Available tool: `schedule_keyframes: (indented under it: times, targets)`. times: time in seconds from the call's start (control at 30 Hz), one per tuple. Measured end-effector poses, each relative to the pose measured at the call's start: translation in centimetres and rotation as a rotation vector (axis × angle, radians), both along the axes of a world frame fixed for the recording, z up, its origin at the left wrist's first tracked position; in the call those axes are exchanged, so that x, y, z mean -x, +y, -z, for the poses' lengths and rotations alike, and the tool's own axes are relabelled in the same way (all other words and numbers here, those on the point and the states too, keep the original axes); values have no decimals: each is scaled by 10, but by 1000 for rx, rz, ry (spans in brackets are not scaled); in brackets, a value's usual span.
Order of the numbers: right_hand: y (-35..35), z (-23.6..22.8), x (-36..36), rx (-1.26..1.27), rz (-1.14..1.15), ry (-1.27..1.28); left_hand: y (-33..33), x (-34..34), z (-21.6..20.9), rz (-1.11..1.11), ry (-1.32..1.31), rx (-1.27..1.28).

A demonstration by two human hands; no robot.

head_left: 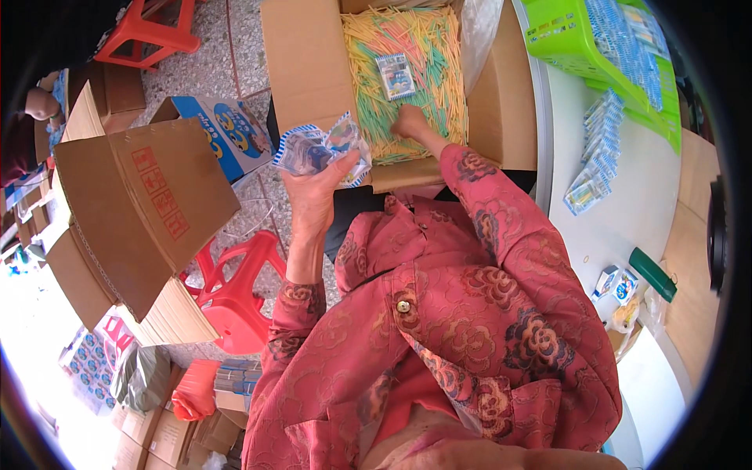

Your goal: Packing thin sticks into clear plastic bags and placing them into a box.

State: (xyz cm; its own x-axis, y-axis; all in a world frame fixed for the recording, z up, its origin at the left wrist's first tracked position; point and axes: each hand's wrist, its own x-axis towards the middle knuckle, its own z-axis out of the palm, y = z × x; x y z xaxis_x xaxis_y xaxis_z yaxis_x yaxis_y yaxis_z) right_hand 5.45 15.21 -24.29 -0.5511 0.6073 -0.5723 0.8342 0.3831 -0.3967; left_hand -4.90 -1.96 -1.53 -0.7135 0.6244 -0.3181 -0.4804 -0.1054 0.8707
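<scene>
My left hand [319,182] is closed around several clear plastic packets [307,149] with blue-and-white striped edges, held beside the near left corner of an open cardboard box [309,59]. Inside that box lies a thick layer of thin plastic sticks [439,55] in yellow, green and pink. My right hand [410,123] is down among the sticks with its fingers curled in. Whatever it grips, if anything, is hidden. Just beyond it, one filled packet [395,76] with striped ends rests flat on top of the sticks.
On the white table [627,196] at right lie a row of striped packets [597,153], a bright green basket [564,35] holding more, and a dark green object [652,274]. To the left stand a large open carton [149,211], a blue printed box [235,133] and red stools [243,298].
</scene>
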Motion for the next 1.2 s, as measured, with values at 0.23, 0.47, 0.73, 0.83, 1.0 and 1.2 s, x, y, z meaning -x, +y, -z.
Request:
schedule_keyframes:
  times: [0.23,0.47,0.73,0.83,1.0,1.2]
  targets:
    - [12,-12,-5,300,-35,-106,0,-2,-2,9,-6,17]
    - [22,-37,-23,893,322,65,-3,-2,-3,23,13,33]
    - [12,-43,-48,894,228,60,-1,-13,-7,106,49,3]
    - [5,-57,-46,724,104,88,-6,-17,-5,123,94,8]
    - [13,-86,-45,504,-64,180,0,-30,-14,163,90,-11]
    - [32,-222,-43,556,179,726,2,-34,-12,195,152,-3]
